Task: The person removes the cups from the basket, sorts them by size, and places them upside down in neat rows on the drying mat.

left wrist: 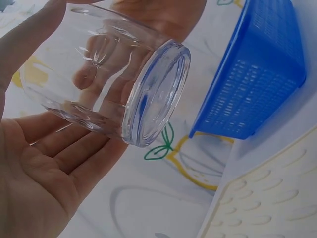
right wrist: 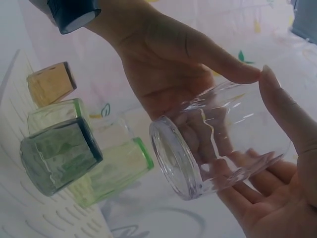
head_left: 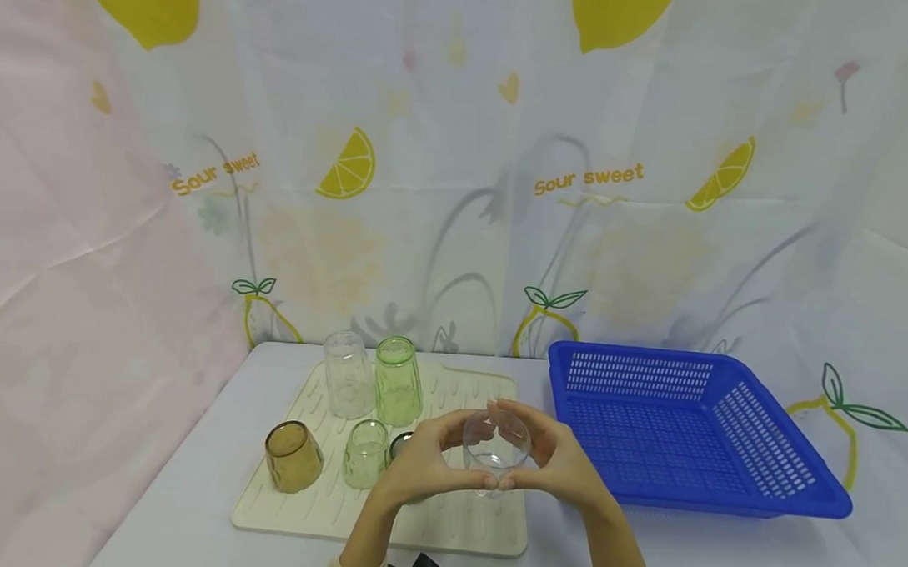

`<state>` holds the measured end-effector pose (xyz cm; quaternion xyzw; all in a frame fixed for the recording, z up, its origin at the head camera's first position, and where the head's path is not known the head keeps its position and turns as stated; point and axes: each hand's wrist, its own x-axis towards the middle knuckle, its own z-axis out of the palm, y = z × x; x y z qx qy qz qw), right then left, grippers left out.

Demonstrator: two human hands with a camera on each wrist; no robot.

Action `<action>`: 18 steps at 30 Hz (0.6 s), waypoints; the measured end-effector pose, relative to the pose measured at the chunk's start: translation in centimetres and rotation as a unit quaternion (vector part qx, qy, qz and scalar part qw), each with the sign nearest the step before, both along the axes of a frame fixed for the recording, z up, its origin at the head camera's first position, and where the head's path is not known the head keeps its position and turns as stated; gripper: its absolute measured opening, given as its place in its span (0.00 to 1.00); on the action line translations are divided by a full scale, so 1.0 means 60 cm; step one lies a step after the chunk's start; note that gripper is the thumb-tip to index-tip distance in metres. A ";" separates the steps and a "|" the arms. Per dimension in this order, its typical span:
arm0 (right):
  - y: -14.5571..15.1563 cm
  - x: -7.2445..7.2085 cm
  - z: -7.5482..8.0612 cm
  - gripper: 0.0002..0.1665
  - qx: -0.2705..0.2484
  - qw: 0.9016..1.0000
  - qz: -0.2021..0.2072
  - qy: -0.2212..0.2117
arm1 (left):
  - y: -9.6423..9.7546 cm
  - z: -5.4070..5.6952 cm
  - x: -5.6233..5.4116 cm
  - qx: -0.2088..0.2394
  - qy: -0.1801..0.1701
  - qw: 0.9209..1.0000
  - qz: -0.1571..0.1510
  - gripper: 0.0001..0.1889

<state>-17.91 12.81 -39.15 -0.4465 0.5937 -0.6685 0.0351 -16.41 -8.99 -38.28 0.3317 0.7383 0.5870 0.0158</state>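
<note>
My left hand (head_left: 425, 459) and right hand (head_left: 562, 458) together grip a clear, colourless drinking glass (head_left: 496, 456), one from each side. Both thumbs lie along its near side, while the fingers curve around the far side. The glass is held up over the right part of a cream drying mat (head_left: 483, 531). In the left wrist view, the thick round base (left wrist: 158, 94) of the glass points away from the left palm. Behind the left hand, a dark grey glass (right wrist: 59, 156) is mostly hidden in the head view.
On the mat stand an amber glass (head_left: 294, 460), a short pale green glass (head_left: 365, 456), a tall clear glass (head_left: 348, 378) and a tall green glass (head_left: 399, 386). A blue perforated basket (head_left: 687, 492) sits to the right. Behind the table hangs a lemon-print cloth (head_left: 440, 258).
</note>
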 end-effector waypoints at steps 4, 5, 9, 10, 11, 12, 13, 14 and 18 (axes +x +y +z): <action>-0.002 0.003 -0.004 0.47 -0.007 1.000 0.010 -0.017 | 0.003 -0.001 0.000 0.008 0.008 1.000 0.012 0.30; -0.002 0.004 -0.005 0.47 -0.006 1.000 0.010 -0.021 | 0.004 -0.001 0.000 0.008 0.011 1.000 0.016 0.30; -0.003 0.005 -0.015 0.48 0.015 1.000 0.010 -0.022 | 0.007 0.002 0.001 0.009 0.029 0.999 0.038 0.28; -0.004 0.005 -0.018 0.48 0.020 0.999 0.015 -0.024 | 0.008 0.004 0.002 0.012 0.033 0.998 0.042 0.28; -0.006 0.005 -0.022 0.47 0.024 0.999 0.019 -0.026 | 0.008 0.006 0.003 0.016 0.038 0.998 0.048 0.28; -0.008 0.005 -0.025 0.46 0.029 0.999 0.023 -0.030 | 0.009 0.008 0.003 0.021 0.040 0.998 0.052 0.28; -0.010 0.006 -0.028 0.46 0.030 0.998 0.028 -0.043 | 0.010 0.010 0.004 0.029 0.041 0.997 0.054 0.29; -0.014 0.006 -0.031 0.45 0.030 0.998 0.035 -0.052 | 0.011 0.012 0.004 0.037 0.040 0.997 0.056 0.29; -0.022 0.008 -0.041 0.41 0.014 0.994 0.052 -0.100 | 0.015 0.017 0.006 0.063 0.042 0.996 0.057 0.30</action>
